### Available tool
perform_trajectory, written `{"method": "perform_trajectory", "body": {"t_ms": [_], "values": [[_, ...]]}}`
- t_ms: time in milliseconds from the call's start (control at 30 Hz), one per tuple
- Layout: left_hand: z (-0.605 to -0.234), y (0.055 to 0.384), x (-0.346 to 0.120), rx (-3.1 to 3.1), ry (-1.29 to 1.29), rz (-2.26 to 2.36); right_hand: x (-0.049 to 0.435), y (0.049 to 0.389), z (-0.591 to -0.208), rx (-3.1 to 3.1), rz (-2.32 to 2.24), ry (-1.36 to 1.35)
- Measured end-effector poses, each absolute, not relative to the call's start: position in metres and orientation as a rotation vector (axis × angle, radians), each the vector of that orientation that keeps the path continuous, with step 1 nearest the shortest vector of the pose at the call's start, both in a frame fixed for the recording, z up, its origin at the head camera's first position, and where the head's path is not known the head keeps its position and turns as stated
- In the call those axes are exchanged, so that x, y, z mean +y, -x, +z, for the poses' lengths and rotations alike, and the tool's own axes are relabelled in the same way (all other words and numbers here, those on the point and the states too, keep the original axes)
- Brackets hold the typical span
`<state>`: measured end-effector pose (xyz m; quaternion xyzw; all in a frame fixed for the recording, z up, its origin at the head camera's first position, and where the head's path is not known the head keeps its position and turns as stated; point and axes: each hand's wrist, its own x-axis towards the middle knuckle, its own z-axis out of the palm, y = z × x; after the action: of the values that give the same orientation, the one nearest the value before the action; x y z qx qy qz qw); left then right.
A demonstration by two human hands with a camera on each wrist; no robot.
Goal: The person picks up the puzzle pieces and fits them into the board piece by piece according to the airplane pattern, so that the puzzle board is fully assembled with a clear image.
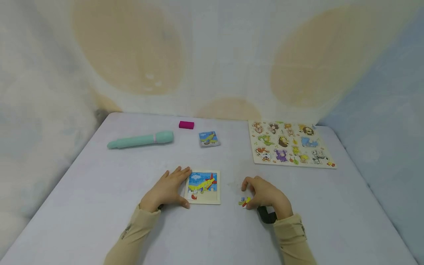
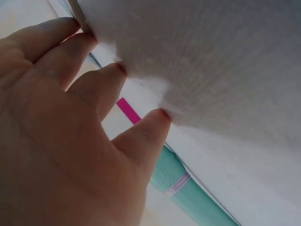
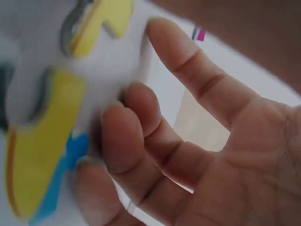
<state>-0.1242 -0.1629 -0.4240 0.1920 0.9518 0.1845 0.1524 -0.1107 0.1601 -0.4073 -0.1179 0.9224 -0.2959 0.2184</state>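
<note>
A small wooden puzzle tray (image 1: 214, 201) shows a partly assembled yellow airplane picture on blue. My left hand (image 1: 169, 189) rests at its left side, fingers spread, a fingertip at the upper corner and the thumb by the lower edge. In the left wrist view, several fingertips of the left hand (image 2: 70, 127) touch the tabletop. To the right of the tray lie several loose puzzle pieces (image 1: 244, 201), coloured yellow, red and blue. My right hand (image 1: 267, 193) hovers over them, fingers bent, with a gap between thumb and index finger. Close beside its fingertips is a yellow and blue piece (image 3: 44, 146), blurred.
Behind the tray lie a small airplane picture card (image 1: 209, 138) and a magenta block (image 1: 186, 125). A mint-green wand-shaped object (image 1: 140, 140) lies at the back left. At the back right is a large animal puzzle board (image 1: 291, 145). Fabric walls (image 1: 228, 59) enclose the table.
</note>
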Motion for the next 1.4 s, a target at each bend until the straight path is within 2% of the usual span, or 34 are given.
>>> {"method": "perform_trajectory", "body": {"t_ms": [533,900,1400], "values": [[-0.421,0.123,-0.164,2.728,-0.546,0.508,0.145,0.119,-0.42,2.635,-0.97,0.351],[-0.421,0.126,-0.161,2.73,-0.562,0.517,0.141,0.124,-0.423,2.769,-0.978,0.201],[-0.419,0.125,-0.161,2.729,-0.565,0.516,0.145,0.133,-0.421,2.549,-1.267,0.229]]}}
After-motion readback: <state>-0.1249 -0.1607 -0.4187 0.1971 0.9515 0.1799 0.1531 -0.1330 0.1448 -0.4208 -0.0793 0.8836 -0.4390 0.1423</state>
